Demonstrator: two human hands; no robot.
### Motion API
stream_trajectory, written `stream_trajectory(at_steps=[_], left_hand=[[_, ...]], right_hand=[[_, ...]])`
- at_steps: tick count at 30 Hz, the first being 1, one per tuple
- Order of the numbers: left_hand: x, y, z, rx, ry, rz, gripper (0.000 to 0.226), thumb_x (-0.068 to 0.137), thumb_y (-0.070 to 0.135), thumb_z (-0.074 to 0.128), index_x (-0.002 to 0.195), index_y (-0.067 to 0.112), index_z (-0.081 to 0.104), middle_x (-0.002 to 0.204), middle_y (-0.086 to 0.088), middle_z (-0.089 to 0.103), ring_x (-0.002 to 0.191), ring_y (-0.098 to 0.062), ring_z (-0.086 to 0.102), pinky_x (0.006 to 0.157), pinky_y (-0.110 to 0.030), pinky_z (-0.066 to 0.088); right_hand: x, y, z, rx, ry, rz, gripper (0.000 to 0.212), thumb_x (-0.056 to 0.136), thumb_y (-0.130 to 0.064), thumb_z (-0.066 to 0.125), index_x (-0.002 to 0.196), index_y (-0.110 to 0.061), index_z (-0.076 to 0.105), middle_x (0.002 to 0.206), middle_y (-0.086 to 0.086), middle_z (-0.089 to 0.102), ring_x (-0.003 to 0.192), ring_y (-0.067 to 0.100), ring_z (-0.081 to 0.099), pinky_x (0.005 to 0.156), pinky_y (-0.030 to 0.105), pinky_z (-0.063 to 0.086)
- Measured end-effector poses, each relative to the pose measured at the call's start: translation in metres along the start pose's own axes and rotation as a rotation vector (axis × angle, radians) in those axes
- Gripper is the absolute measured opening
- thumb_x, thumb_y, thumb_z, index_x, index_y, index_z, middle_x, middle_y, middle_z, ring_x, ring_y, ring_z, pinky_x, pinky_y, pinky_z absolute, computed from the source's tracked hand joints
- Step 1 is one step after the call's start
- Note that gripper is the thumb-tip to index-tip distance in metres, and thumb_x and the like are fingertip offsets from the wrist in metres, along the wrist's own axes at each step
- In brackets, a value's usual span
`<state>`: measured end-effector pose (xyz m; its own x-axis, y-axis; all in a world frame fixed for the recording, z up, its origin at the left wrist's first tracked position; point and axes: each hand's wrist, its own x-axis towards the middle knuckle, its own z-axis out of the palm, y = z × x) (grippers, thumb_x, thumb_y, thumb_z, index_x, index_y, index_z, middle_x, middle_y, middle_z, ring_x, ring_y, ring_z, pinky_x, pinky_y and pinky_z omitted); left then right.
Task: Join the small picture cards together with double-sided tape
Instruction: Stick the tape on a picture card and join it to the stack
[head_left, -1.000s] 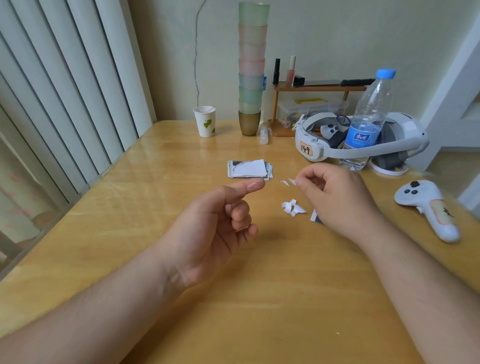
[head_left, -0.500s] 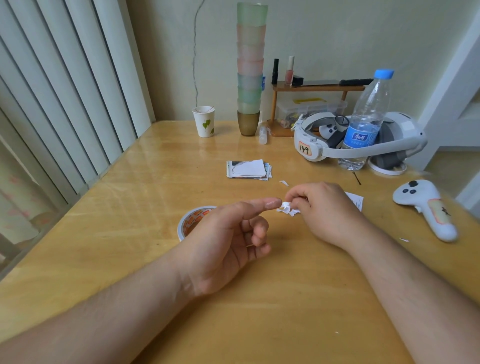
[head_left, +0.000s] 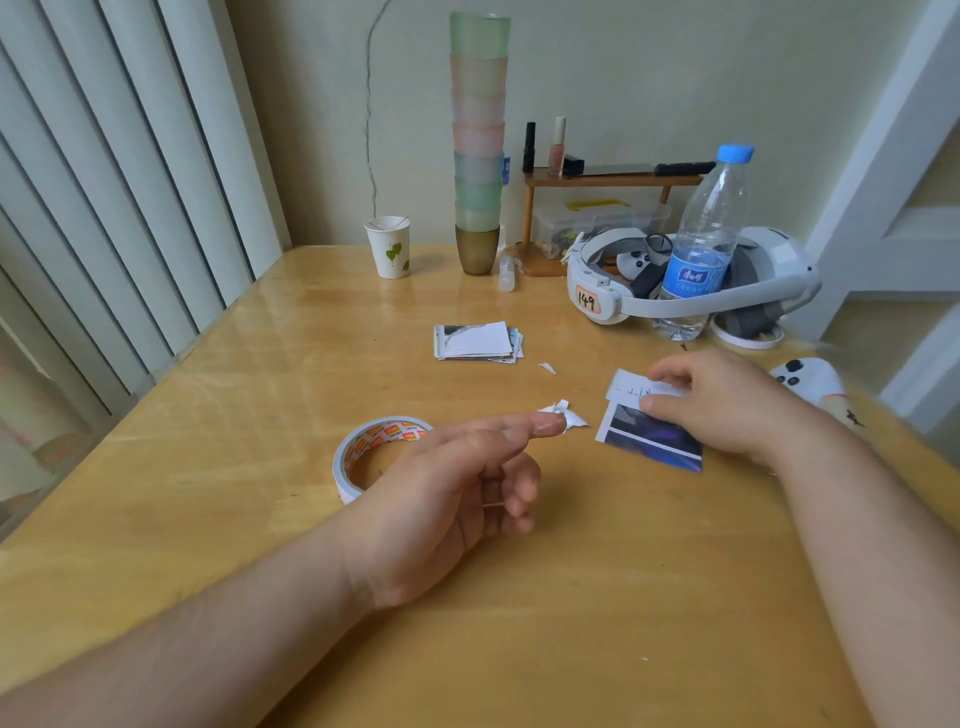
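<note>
One tape roll (head_left: 358, 457), one card stack (head_left: 475, 341), two loose cards (head_left: 649, 434), one bottle (head_left: 701, 244), one paper cup (head_left: 389, 248)
</note>
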<state>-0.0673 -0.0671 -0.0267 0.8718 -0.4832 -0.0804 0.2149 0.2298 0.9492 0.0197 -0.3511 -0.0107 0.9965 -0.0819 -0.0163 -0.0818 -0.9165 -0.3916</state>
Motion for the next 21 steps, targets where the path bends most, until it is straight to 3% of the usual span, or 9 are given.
stream_trajectory(at_steps=[3,7,12,17,21], left_hand=[[0.000,0.002,0.001,0.044,-0.015,0.027,0.040,0.091,0.030,0.059,0.125,0.018,0.076,0.080,-0.006,0.059,0.073,-0.018,0.054,0.078,-0.037,0.050],[0.003,0.018,0.004,0.078,-0.034,0.044,0.038,0.091,0.028,0.060,0.124,0.020,0.076,0.080,-0.007,0.059,0.072,-0.019,0.055,0.078,-0.037,0.051],[0.010,0.037,0.006,0.144,-0.063,0.031,0.038,0.091,0.026,0.061,0.125,0.020,0.075,0.081,-0.007,0.057,0.072,-0.018,0.054,0.079,-0.037,0.051],[0.024,0.038,0.016,0.023,-0.021,0.055,0.041,0.089,0.026,0.061,0.127,0.019,0.074,0.079,-0.005,0.056,0.070,-0.017,0.054,0.075,-0.035,0.052],[0.029,0.027,0.020,-0.065,0.015,0.093,0.044,0.087,0.024,0.061,0.129,0.017,0.072,0.077,-0.004,0.055,0.069,-0.016,0.053,0.072,-0.033,0.051]], right_hand=[[0.008,0.007,0.009,-0.070,-0.039,0.052,0.029,0.088,-0.065,0.062,0.084,-0.037,0.056,0.118,0.007,0.053,0.109,0.033,0.054,0.089,0.041,0.046],[0.010,0.009,0.012,-0.043,-0.038,0.107,0.049,0.084,-0.064,0.070,0.121,-0.033,0.063,0.134,0.006,0.045,0.124,0.033,0.050,0.107,0.049,0.044],[0.012,0.006,0.011,0.118,0.000,0.182,0.047,0.073,-0.054,0.087,0.105,-0.034,0.060,0.131,0.004,0.048,0.118,0.029,0.052,0.102,0.051,0.048],[0.012,0.002,0.013,0.176,0.041,0.176,0.054,0.069,-0.045,0.091,0.100,-0.034,0.048,0.123,-0.001,0.057,0.111,0.027,0.055,0.092,0.048,0.053],[0.013,0.001,0.011,0.208,0.067,0.165,0.071,0.065,-0.038,0.096,0.117,-0.034,0.047,0.130,0.003,0.055,0.110,0.024,0.056,0.091,0.043,0.054]])
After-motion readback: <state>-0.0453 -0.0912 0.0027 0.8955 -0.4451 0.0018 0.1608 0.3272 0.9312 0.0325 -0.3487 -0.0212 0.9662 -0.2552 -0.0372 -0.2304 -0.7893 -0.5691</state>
